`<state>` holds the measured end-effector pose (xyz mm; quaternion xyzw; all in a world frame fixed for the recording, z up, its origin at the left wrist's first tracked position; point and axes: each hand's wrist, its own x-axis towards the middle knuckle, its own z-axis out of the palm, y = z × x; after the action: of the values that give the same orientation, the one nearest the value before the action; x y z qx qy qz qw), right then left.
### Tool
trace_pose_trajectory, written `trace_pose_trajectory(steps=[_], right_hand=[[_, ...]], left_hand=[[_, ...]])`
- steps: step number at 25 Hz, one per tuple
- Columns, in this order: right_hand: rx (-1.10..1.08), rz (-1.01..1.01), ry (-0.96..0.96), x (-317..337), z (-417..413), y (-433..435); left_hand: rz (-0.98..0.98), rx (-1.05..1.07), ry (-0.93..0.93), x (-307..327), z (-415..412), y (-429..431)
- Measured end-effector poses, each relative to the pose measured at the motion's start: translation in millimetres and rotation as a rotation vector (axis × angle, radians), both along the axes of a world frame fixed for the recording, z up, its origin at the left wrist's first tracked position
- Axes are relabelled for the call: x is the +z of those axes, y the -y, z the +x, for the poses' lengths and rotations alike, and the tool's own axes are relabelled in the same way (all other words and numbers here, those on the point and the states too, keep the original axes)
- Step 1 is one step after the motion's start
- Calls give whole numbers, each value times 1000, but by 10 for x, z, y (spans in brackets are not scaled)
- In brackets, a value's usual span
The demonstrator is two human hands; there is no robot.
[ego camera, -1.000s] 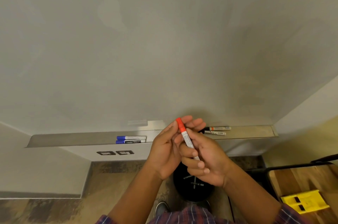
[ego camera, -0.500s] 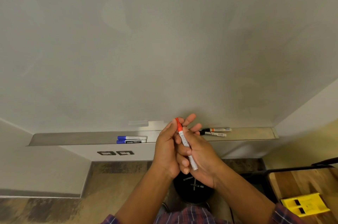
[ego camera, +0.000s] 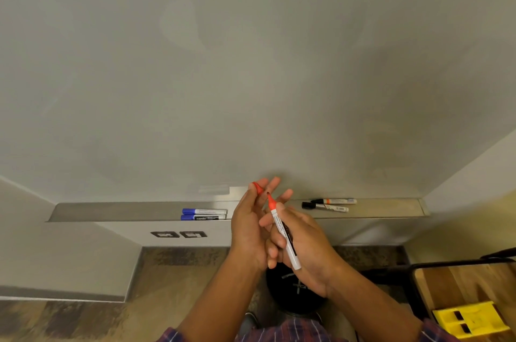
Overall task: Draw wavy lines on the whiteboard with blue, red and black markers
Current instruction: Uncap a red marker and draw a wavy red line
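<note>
A blank whiteboard (ego camera: 251, 76) fills the upper view. My right hand (ego camera: 303, 252) grips a red marker (ego camera: 283, 232) by its white barrel, its bare tip pointing up. My left hand (ego camera: 251, 227) pinches the red cap (ego camera: 258, 187) between its fingertips, just up and left of the tip. Two blue markers (ego camera: 203, 214) lie side by side on the metal tray (ego camera: 111, 210) left of my hands. On the tray's right part lie a black-capped marker with an orange band (ego camera: 333, 201) and a black marker (ego camera: 325, 207).
Two dark wall sockets (ego camera: 178, 234) sit under the tray. A black round stool (ego camera: 296, 294) stands on the floor below my hands. At lower right are a wooden table with a dark frame (ego camera: 458, 280) and a yellow object (ego camera: 472, 323) on it.
The cap was on the red marker before; now my left hand has pulled it off and holds it apart from the bare tip. The marker sits lower in my right hand.
</note>
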<state>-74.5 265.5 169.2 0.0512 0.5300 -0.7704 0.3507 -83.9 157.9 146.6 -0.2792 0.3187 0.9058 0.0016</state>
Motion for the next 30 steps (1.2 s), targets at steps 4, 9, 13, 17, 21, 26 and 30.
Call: trace_pose_trajectory(steps=[4,9,13,17,21,26,30], right_hand=[[10,31,-7,-53,-5,-26],[-66,37,-15,-88,-74,-93],[-93,76,-55,-90,-107,-162],[-99,127,-107,-99,-103,-188],[-98,149,-145,-88,-106,-182],[-97,186,-194,-66,-103,-212],[-99,210,-233,-28,-113,-219]], left_hand=[[-131,87,64,-344,0,159],[-647,31,172,-839,-13,431],[-1368,-275,235,-1358,-119,809],[-1767,-521,242,-1556,-224,1021],[-2044,-689,194,-1643,-343,1071],[-2147,-851,197,-1739,-444,1108],[-2143,-867,207,-1778,-402,1125]])
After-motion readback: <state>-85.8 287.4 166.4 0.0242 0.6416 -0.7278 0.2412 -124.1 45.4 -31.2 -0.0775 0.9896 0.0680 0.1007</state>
